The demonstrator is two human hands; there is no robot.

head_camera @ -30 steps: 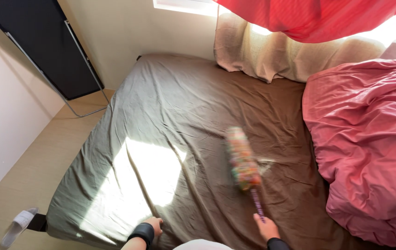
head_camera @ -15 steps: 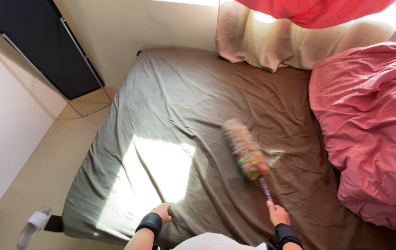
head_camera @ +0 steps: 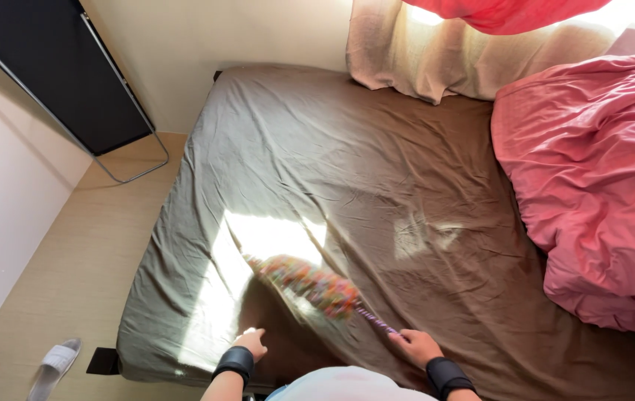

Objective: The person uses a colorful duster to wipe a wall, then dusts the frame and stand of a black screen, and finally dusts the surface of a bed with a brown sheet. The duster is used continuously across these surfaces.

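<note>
**Duster low over the near edge of the brown sheet**

At the far left, a dark panel on a thin metal frame [head_camera: 72, 82] leans against the wall, and a white slipper [head_camera: 54, 364] lies on the pale floor [head_camera: 72, 267] just off the corner of the bed. The brown sheet [head_camera: 347, 171] covers the mattress, creased all over, with a bright patch of sunlight on its near left part.

The left hand [head_camera: 249, 343] rests on the sheet at the near edge, fingers curled loosely down and holding nothing; a black wrist band sits behind it. Just right of it and a little farther in, the multicoloured duster [head_camera: 306, 284] lies slantwise, its fluffy head touching the sheet at the edge of the sunlit patch, its thin purple handle running down to the right hand [head_camera: 415, 347]. That hand is closed round the end of the handle, also banded in black at the wrist.

Farther right, a beige curtain [head_camera: 421, 56] hangs at the head of the bed, with red cloth [head_camera: 510, 11] above it, and a crumpled pink duvet [head_camera: 592, 193] is heaped on the right side.

The likely risks are small. The hold is at the very tip of a thin handle, so a hard sweep could twist it loose. The head could also snag in a crease and drag the sheet askew, since the left hand only rests on it.
</note>
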